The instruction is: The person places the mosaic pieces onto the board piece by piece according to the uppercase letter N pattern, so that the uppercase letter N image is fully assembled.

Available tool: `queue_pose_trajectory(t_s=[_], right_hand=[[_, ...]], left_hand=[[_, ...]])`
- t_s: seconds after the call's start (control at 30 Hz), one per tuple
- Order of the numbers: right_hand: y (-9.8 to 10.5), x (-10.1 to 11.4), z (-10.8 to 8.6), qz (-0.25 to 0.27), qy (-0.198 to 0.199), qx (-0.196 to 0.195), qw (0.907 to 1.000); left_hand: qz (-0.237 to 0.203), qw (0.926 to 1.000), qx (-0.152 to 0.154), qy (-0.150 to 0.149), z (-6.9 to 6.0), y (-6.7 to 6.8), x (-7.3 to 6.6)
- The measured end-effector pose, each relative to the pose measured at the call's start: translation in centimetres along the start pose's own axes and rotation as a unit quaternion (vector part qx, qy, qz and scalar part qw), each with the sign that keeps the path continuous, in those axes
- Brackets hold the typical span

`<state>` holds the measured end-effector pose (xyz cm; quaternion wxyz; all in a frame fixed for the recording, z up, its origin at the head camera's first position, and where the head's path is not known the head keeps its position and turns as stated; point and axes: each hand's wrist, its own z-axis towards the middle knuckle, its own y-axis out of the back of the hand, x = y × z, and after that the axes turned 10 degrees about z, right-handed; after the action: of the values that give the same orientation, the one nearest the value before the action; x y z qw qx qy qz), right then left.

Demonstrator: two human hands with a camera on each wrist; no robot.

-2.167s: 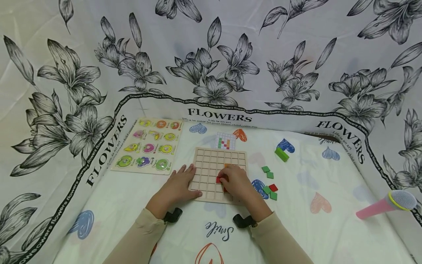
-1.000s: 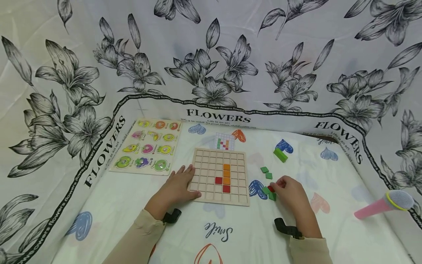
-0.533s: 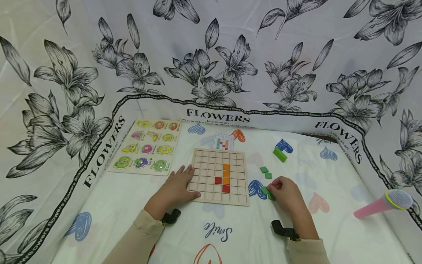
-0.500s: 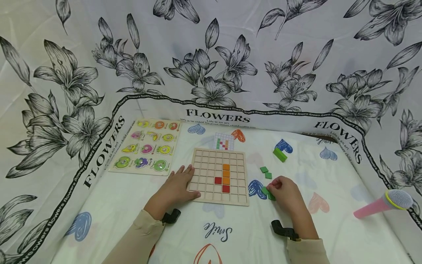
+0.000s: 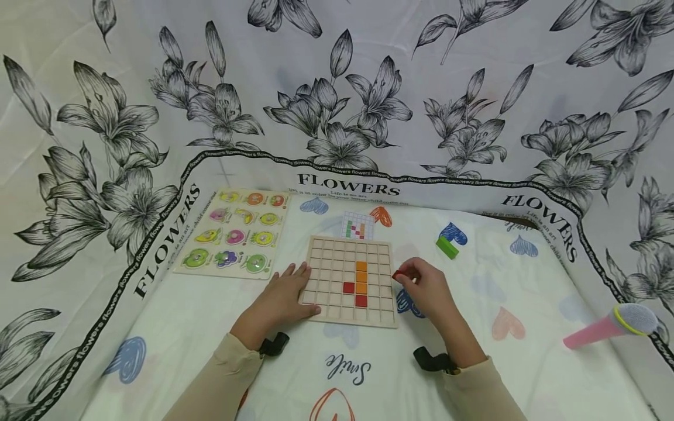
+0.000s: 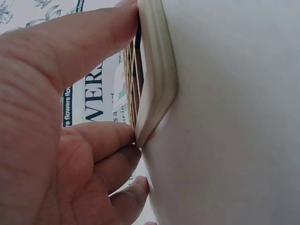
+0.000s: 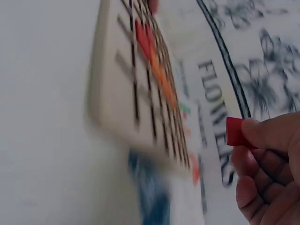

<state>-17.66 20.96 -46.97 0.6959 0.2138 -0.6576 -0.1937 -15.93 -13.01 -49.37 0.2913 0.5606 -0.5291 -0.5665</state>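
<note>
I have the held red tile (image 5: 398, 275) just outside the right edge of the grid board (image 5: 326, 275) in the head view; the right wrist view shows it apart from the board, not seated. Right hand (image 5: 426, 286): thumb and fingertips clamped on that tile. Left hand (image 5: 281, 295): fingers spread and fairly straight, along the board's left edge, thumb at its near-left corner, so I read it as steadying the board. In the grid so far: three orange tiles (image 5: 361, 277) in a column, plus two red tiles (image 5: 355, 294), one under the orange at the column's near end, one a column to the left and a row up. Pattern card (image 5: 358, 225) lies just past the board's far edge and shows green, red and orange cells; too small for me to count. My read: copying the card, orange and part of the red in, held tile probably the next red, all of the green left to do, since I see none in the grid. Call it partway. Green block (image 5: 447, 248) is on the worktop (image 5: 526, 362), toward its far-right corner; whatever lies behind the right hand and forearm I can't see. Outlying: fruit puzzle (image 5: 250, 230) toward the worktop's far-left corner, toy microphone (image 5: 595, 334) by the right edge, both well apart from the grid.
</note>
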Motion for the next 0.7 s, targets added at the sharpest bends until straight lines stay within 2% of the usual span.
queue_pose_trajectory(t_s=[0.17, 0.37, 0.5, 0.7], right_hand=[[-4.1, 2.6, 2.5, 0.012, 0.042, 0.063, 0.9971], [-8.6, 3.8, 4.9, -0.029, 0.056, 0.145, 0.9874], [-9.9, 4.1, 5.6, -0.032, 0.045, 0.153, 0.9867], [-10.7, 4.3, 5.9, -0.041, 0.053, 0.154, 0.9857]], left_hand=[[-0.002, 1.0, 0.004, 0.0, 0.1, -0.2, -0.1], [0.002, 1.0, 0.003, 0.003, 0.1, -0.2, -0.1], [0.0, 1.0, 0.001, 0.002, 0.0, -0.1, -0.2], [0.004, 1.0, -0.001, 0.003, -0.2, 0.1, 0.0]])
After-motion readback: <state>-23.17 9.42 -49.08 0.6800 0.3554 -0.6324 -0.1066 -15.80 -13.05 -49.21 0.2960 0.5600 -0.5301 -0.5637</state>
